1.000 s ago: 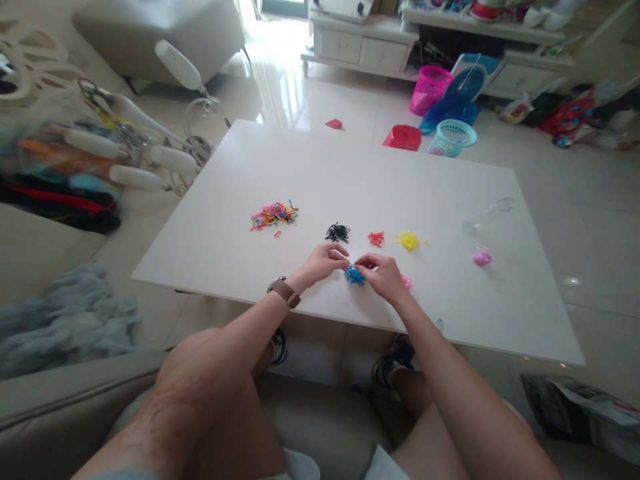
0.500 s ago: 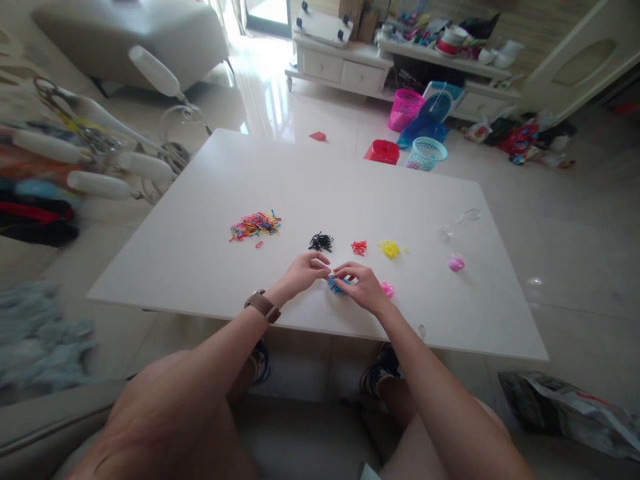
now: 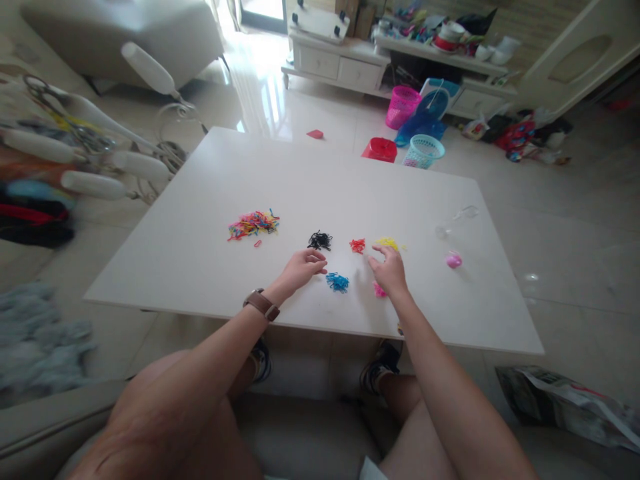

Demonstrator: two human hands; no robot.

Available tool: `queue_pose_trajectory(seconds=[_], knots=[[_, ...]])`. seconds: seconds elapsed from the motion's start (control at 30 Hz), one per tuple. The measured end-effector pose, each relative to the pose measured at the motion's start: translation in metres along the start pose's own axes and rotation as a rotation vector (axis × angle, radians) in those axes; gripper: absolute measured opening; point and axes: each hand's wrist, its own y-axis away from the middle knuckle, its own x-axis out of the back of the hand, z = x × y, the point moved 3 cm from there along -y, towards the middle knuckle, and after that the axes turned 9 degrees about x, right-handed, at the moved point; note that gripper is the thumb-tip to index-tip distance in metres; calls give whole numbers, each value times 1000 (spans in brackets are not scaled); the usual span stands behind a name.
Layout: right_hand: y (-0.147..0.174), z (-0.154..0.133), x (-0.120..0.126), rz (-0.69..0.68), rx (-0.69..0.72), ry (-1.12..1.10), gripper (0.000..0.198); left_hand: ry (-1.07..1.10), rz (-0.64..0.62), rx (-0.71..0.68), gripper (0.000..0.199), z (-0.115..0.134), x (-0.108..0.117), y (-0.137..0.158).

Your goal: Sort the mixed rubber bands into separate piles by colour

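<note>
Small loop-like pieces, perhaps rubber bands, lie in piles sorted by colour on the white table (image 3: 165, 267). My left hand (image 3: 303, 268), with a brown watch on its wrist, has its fingers bent together beside the blue pile (image 3: 338, 283) and below the black pile (image 3: 320, 241); anything in its fingertips is too small to make out. My right hand (image 3: 390, 270) hovers with thumb and forefinger apart, between the red pile (image 3: 357, 246) and the yellow pile (image 3: 387, 243), which it partly covers. Under its wrist shows part of the pink pile (image 3: 379, 289).
A larger mixed-colour pile (image 3: 254, 225) lies at the left, with one loose pink loop (image 3: 257, 244) near it. Toward the right are a clear container (image 3: 453, 223) and a round pink object (image 3: 454, 260). Beyond the far edge stand a red stool (image 3: 381, 149) and a light-blue basket (image 3: 424, 151).
My right hand has moved right, from the blue pile to the yellow one, and its thumb and forefinger have parted. The blue pile is uncovered. My left hand has stayed nearly still.
</note>
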Motion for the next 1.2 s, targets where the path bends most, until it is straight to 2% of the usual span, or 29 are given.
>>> queue_pose_trajectory(seconds=[0.07,0.17,0.3,0.4,0.53,0.63,0.7,0.8,0.93,1.1,1.2], knots=[[-4,20,6,50,-53,78,38,-2,4,2,18,0,1,-1],[-4,41,9,39,-146,162,46,-57,26,-28,15,0,5,-4],[-3,53,8,43,-225,196,51,-266,100,-107,13,3,13,-5],[-3,52,8,77,-253,201,51,-440,165,-98,18,8,21,-4],[-3,39,10,68,-255,169,46,-756,300,-43,38,15,37,-4],[-3,26,13,50,-233,147,41,-996,404,83,58,17,59,-3],[-4,20,16,42,-221,142,38,-1077,438,186,66,17,74,-2],[-4,15,19,51,-215,131,35,-1123,427,292,73,14,90,-2],[-4,12,20,63,-210,117,33,-1119,434,317,75,10,100,-4],[-4,6,24,72,-181,99,31,-1050,470,202,51,12,112,-11],[-3,1,25,84,-161,53,29,-999,478,99,39,17,110,-14]])
